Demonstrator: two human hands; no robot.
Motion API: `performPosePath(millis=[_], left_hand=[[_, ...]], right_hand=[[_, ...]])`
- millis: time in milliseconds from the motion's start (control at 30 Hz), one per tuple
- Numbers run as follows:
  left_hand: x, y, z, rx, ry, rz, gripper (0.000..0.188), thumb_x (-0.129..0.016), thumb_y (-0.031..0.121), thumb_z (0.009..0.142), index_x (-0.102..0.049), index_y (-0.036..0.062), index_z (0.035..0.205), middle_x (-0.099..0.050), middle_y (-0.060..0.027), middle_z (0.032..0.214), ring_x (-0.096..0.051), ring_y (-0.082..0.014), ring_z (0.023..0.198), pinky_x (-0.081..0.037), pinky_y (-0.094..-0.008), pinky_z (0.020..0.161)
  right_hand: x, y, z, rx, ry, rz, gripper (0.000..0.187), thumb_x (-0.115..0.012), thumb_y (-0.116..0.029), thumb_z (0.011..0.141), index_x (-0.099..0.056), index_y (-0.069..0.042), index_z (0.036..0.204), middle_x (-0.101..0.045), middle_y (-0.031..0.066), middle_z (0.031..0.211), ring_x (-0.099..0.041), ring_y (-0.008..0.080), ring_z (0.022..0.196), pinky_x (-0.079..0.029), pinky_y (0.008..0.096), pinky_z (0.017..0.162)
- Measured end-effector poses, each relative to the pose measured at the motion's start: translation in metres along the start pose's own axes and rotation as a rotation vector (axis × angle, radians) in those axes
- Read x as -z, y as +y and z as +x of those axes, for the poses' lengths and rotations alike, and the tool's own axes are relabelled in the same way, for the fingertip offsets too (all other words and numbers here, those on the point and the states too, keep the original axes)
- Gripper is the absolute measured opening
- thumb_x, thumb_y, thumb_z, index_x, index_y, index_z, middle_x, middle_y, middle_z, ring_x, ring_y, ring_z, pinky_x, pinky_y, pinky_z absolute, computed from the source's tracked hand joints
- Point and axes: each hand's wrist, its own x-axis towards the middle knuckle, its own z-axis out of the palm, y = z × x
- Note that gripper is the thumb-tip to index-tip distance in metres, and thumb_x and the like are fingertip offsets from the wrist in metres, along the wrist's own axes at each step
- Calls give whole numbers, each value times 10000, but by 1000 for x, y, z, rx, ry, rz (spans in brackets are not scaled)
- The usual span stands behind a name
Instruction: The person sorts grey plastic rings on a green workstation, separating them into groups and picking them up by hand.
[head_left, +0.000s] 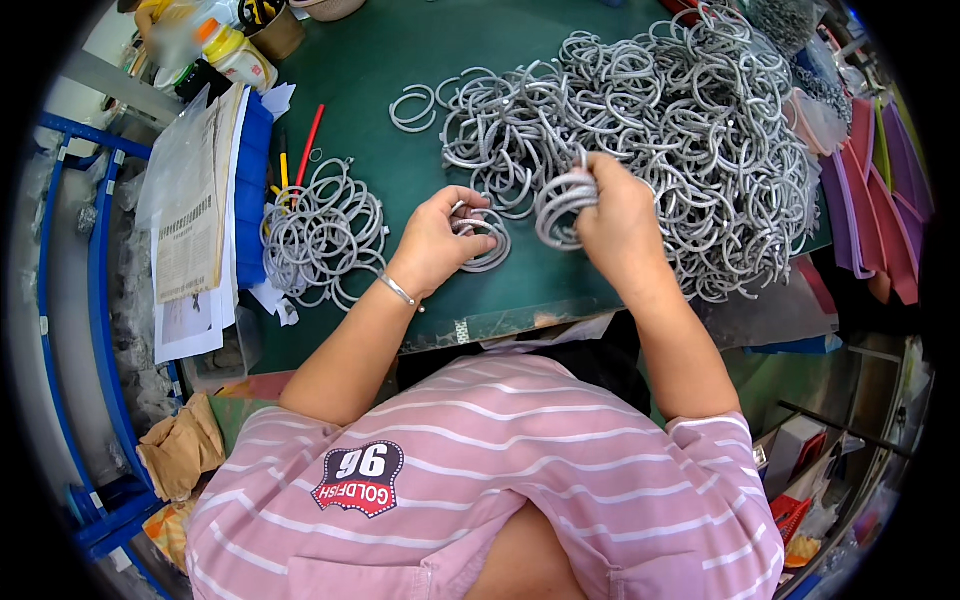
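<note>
Round grey rings (715, 150) by the right edge of the flat green tabletop (385, 55); pink cloth shirt (500, 420), white stripes.

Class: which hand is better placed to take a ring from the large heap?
Probably the right hand: it is nearer most of the large heap, though it holds grey rings. The left hand, holding other rings, is farther left.

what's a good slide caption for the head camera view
Left hand and right hand each hold grey rings at a green table, small pile left, large heap right.
</note>
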Motion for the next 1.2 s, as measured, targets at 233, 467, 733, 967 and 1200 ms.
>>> performPosePath(millis=[233, 467, 733, 967, 1200], left_hand=[[-1, 2, -4, 1, -37, 27, 482, -742, -82, 681, -567, 38, 1114, -563, -30, 932, -553, -105, 856, -489, -232, 748], [5, -1, -11, 41, -56, -72, 459, -733, -72, 701, -565, 30, 1116, -569, -32, 931, -563, -102, 844, -492, -227, 748], [3, -4, -3, 27, -51, -118, 372, -705, -76, 727, -577, 11, 1066, -588, -23, 873, -569, -89, 815, -483, -217, 737], [-3, 0, -14, -49, 13, -301, 356, -695, -98, 710, -589, -14, 1039, -631, -56, 903, -605, -106, 787, -492, -229, 715], [3, -3, -8, -137, 129, -167, 282, -659, -66, 719, -621, 22, 983, -619, -23, 861, -578, -91, 747, -478, -225, 658]], right_hand=[[19, 10, 51, -154, -18, 29, 306, -506, 33, 727, -663, 23, 990, -652, 202, 852, -621, 303, 798, -486, 358, 728], [19, -4, 68, -410, -25, 922, 284, -455, 70, 811, -633, 22, 1026, -556, 22, 654, -430, 79, 482, -331, 246, 417], [22, 7, 64, -424, -139, 871, 347, -407, 121, 809, -580, 27, 1095, -596, 45, 781, -505, 87, 573, -429, 243, 498], [8, -9, 28, -2, -287, 379, 439, -444, 128, 698, -612, 25, 1089, -670, 120, 967, -631, 218, 890, -489, 292, 788], [-34, -2, -17, -400, -386, 1297, 181, -529, -57, 901, -628, -32, 1051, -590, 31, 798, -545, 97, 724, -454, 233, 691]])
